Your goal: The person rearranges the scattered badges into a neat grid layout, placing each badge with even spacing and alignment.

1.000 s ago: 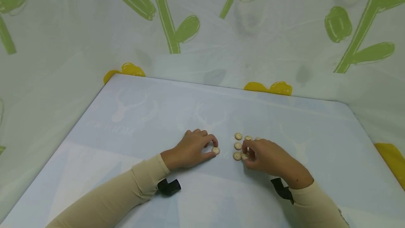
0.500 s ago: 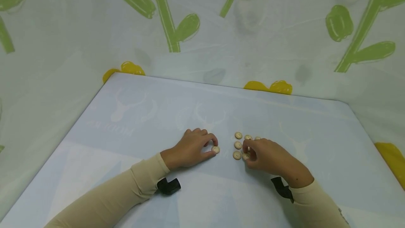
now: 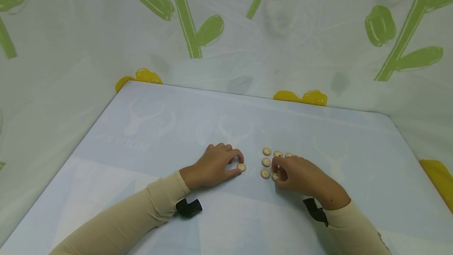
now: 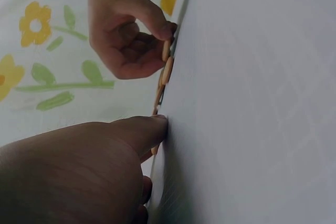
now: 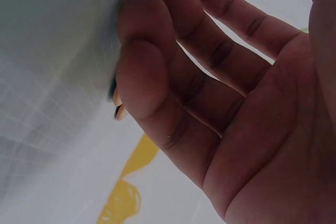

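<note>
My left hand [image 3: 217, 166] pinches a round cream button [image 3: 241, 167] between thumb and index finger, low on the table. To its right, my right hand [image 3: 301, 174] pinches another button [image 3: 275, 176] at the front of a small grid. The grid's left column holds a back button [image 3: 267, 151], a middle button [image 3: 266, 162] and a front button [image 3: 265, 173]. Behind the right fingers lie a button [image 3: 277, 154] and a partly covered button [image 3: 288, 155]. The right hand hides the rest of the grid. In the left wrist view, the buttons [image 4: 167, 71] appear edge-on between both hands.
The table [image 3: 177, 121] has a pale blue and white cover with faint deer-head prints. A white curtain [image 3: 226, 74] with green stems and yellow flowers hangs behind its far edge. A black wrist mount [image 3: 189, 208] sits on the left cuff.
The button under my right fingers has shifted slightly right, leaving a small gap to the front-left button. My left hand and its button stay in place.
</note>
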`<action>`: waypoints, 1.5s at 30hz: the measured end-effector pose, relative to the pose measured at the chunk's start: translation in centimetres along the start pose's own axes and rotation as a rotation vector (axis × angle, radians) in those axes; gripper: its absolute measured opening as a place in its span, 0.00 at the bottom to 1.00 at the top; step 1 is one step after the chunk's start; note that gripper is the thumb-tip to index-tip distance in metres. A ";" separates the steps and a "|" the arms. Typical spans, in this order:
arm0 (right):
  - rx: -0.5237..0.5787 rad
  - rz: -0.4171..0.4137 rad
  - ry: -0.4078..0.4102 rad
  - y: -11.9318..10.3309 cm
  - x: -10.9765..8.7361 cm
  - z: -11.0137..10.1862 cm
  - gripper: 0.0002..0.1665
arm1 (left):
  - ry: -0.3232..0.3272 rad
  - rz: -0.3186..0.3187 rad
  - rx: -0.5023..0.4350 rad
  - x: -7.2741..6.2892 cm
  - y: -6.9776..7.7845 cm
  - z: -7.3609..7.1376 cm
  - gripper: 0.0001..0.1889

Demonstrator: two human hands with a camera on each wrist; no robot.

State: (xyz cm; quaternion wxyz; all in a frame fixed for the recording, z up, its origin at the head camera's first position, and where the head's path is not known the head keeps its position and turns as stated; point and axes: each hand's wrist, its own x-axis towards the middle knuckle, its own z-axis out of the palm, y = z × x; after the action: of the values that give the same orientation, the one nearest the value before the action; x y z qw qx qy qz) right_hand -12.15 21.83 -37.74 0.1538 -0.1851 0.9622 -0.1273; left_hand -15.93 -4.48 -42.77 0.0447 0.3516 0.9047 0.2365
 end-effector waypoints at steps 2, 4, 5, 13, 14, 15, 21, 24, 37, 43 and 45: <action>0.000 -0.001 0.001 0.0 0.0 0.0 0.12 | 0.001 0.001 0.001 0.0 0.0 0.0 0.10; -0.001 0.000 0.002 0.0 0.0 -0.1 0.12 | 0.002 0.001 0.000 0.0 -0.1 0.0 0.10; -0.001 0.002 0.000 0.0 0.0 -0.1 0.12 | 0.002 -0.001 -0.001 0.0 -0.1 0.0 0.10; 0.006 -0.010 0.006 0.2 -0.1 0.1 0.12 | 0.001 0.006 -0.001 0.0 -0.1 0.1 0.10; 0.007 -0.012 0.006 0.2 -0.1 0.1 0.13 | 0.002 0.008 0.000 0.0 -0.1 0.1 0.10; 0.008 -0.012 0.006 0.2 -0.1 0.1 0.13 | 0.003 0.008 -0.001 0.0 -0.1 0.1 0.10; -0.001 -0.014 0.012 0.2 0.0 0.2 0.13 | 0.001 0.003 -0.011 0.0 -0.2 0.2 0.10; -0.004 -0.010 0.016 0.3 0.0 0.2 0.13 | 0.000 0.005 -0.013 0.0 -0.2 0.2 0.10; 0.023 0.005 -0.005 0.5 0.0 0.3 0.12 | 0.003 0.002 -0.015 0.1 0.0 0.2 0.11; 0.047 0.012 -0.003 0.3 -0.1 -0.1 0.11 | 0.006 0.002 -0.010 0.1 0.0 0.2 0.11; 0.051 0.008 0.021 0.3 -0.2 -0.3 0.09 | 0.005 -0.001 -0.009 0.0 0.0 0.2 0.11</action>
State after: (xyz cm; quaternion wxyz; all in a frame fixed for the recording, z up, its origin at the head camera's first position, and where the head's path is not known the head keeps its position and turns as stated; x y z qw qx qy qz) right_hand -12.19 22.24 -37.53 0.1488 -0.1758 0.9610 -0.1529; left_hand -15.88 -4.39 -42.90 0.0443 0.3505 0.9038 0.2414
